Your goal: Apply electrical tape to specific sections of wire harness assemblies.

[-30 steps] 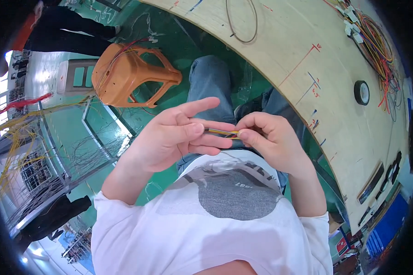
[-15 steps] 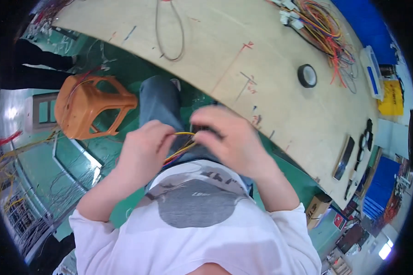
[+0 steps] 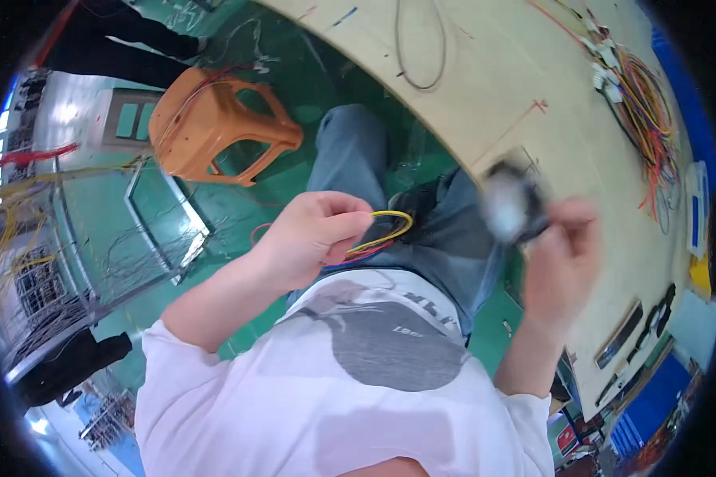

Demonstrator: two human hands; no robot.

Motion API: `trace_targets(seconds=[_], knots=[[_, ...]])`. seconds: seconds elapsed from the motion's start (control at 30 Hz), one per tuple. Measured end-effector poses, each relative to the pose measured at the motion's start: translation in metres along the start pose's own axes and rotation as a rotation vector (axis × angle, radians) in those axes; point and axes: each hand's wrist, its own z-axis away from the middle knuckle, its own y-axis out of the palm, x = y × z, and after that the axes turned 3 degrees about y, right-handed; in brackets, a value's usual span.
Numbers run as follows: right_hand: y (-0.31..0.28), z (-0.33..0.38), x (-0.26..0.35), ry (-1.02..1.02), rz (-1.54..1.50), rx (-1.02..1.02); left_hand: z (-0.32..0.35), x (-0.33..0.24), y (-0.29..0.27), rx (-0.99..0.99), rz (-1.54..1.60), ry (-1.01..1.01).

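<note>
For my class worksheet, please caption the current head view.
The left hand grips looped, coloured wires while the right hand holds a blurred roll of black tape.

I make out small pale characters (image 3: 409,331) on the round grey patch (image 3: 390,362) of the white shirt (image 3: 239,401), larger dark lettering (image 3: 432,305) broken by folds above it, and a red pen mark (image 3: 539,106) on the wooden table (image 3: 485,56) that I cannot read.

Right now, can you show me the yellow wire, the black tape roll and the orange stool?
Yellow wire (image 3: 410,222): head view, on the bend of its loop.
Black tape roll (image 3: 533,200): head view, on its dark ring, blurred.
Orange stool (image 3: 184,123): head view, on its seat.
</note>
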Motion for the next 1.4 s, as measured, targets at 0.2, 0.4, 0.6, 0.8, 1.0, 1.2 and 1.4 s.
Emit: trace_targets(seconds=[0.2, 0.4, 0.6, 0.8, 1.0, 1.2, 1.4], knots=[[0.045, 0.038, -0.028, 0.239, -0.308, 0.382, 0.007, 0.003, 0.003, -0.03, 0.0, 0.08], [0.048, 0.039, -0.029, 0.206, -0.165, 0.356, 0.01, 0.005, -0.002, -0.032, -0.001, 0.129], [0.051, 0.038, -0.028, 0.094, 0.015, 0.328, 0.012, 0.007, 0.003, -0.082, -0.035, 0.2], [0.051, 0.037, -0.028, 0.026, 0.121, 0.368, 0.015, 0.008, 0.002, -0.119, -0.162, 0.322], [0.054, 0.036, -0.03, -0.02, 0.204, 0.478, 0.02, 0.007, 0.002, -0.119, -0.225, 0.377], [0.064, 0.039, -0.039, 0.178, 0.121, 0.394, 0.023, 0.018, 0.007, -0.105, -0.429, 0.54], [0.074, 0.038, -0.041, 0.342, 0.046, 0.319, 0.025, 0.015, 0.007, -0.119, -0.735, 0.733]])
